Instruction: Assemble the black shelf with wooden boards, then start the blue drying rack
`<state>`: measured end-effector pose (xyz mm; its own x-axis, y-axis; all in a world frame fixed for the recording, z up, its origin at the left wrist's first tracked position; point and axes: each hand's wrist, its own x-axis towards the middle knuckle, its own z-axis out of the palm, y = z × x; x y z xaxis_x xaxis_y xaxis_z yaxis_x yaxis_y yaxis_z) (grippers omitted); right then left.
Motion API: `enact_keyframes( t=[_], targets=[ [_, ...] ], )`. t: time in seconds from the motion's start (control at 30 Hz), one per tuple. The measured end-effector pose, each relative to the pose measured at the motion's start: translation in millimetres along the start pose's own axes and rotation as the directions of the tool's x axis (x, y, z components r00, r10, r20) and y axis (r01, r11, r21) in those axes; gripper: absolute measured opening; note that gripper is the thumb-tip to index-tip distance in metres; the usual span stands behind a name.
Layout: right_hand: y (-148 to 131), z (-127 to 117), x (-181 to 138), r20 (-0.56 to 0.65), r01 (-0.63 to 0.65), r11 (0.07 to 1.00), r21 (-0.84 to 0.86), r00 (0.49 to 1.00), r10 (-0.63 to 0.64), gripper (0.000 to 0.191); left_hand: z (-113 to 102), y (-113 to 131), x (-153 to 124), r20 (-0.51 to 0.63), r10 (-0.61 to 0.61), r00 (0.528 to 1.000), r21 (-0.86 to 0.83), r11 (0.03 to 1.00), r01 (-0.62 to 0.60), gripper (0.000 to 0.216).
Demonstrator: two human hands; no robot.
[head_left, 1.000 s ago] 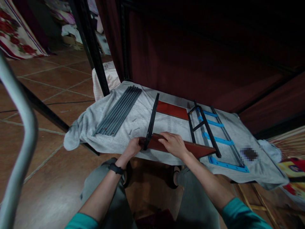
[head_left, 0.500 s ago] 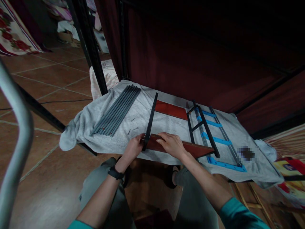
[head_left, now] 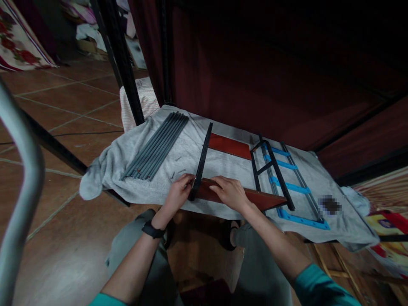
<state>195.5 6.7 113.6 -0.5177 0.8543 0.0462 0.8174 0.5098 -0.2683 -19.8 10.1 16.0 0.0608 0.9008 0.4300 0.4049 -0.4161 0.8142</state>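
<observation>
A reddish-brown board (head_left: 263, 199) stands on edge between a black bar (head_left: 202, 159) and a black frame (head_left: 276, 174). My right hand (head_left: 231, 193) is closed over the board's upper edge, near its left end. At the near end of the black bar, the fingers of my left hand (head_left: 180, 191) are pinched together; whatever is between them is too small to make out. A second reddish-brown board (head_left: 230, 146) joins the bar and frame farther back. Several small thin metal pieces (head_left: 181, 173) lie on the cloth beyond my left hand.
Grey tubes (head_left: 156, 146) lie in a row at the left of the grey cloth (head_left: 108, 170). Blue crosspieces (head_left: 302, 220) with grey rods lie at the right. A black upright post (head_left: 123, 63) stands at the back left; a dark red curtain (head_left: 255, 85) hangs behind.
My left hand has shifted slightly left on the bar's near end, its fingers now raised a little. The bar's near end has moved slightly left. My right hand stays on the board.
</observation>
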Motion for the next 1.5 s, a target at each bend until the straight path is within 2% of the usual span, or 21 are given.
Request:
enact_keyframes(
  t=[0.1,0.17,0.27,0.33,0.57,0.73,0.93,1.07,1.2,1.37,1.5],
  targets=[
    [1,0,0,-0.001,0.003,1.000,0.004,1.000,-0.003,0.031,-10,-14,2,-0.081,-0.204,0.976,0.091,0.973,0.211,0.031],
    [2,0,0,0.000,0.000,1.000,0.005,1.000,0.000,0.032,-13,-21,1,-0.007,-0.318,0.948,0.226,0.923,0.312,0.029],
    [3,1,0,-0.006,0.005,1.000,0.008,1.000,-0.005,0.032,-11,-27,-4,0.224,-0.371,0.901,0.403,0.877,0.261,0.028],
    [3,1,0,-0.005,0.005,1.000,0.009,1.000,-0.005,0.032,-5,-28,-8,0.316,-0.365,0.876,0.468,0.863,0.190,0.026],
    [1,0,1,0.012,-0.008,1.000,0.007,1.000,0.008,0.033,10,-33,-13,0.345,-0.355,0.869,0.589,0.803,0.095,0.025],
    [0,0,1,0.004,-0.002,1.000,0.009,1.000,0.002,0.033,13,-38,-10,0.330,-0.377,0.865,0.593,0.796,0.120,0.031],
    [-1,-2,1,0.004,-0.005,1.000,0.023,1.000,0.005,0.032,11,-35,-6,0.345,-0.322,0.881,0.396,0.902,0.175,0.036],
    [-1,-2,1,0.001,-0.007,1.000,0.027,1.000,0.007,0.032,11,-30,-6,0.331,-0.349,0.877,0.398,0.894,0.205,0.041],
    [0,-2,1,-0.010,0.001,1.000,0.027,1.000,-0.001,0.031,13,-30,-8,0.308,-0.320,0.896,0.377,0.906,0.194,0.044],
    [0,-2,1,0.002,-0.015,1.000,0.019,1.000,0.014,0.031,11,-32,-7,0.355,-0.280,0.892,0.322,0.932,0.164,0.052],
    [0,-1,1,-0.002,-0.011,1.000,0.023,1.000,0.011,0.031,11,-30,-7,0.364,-0.304,0.880,0.388,0.909,0.154,0.051]
  ],
)
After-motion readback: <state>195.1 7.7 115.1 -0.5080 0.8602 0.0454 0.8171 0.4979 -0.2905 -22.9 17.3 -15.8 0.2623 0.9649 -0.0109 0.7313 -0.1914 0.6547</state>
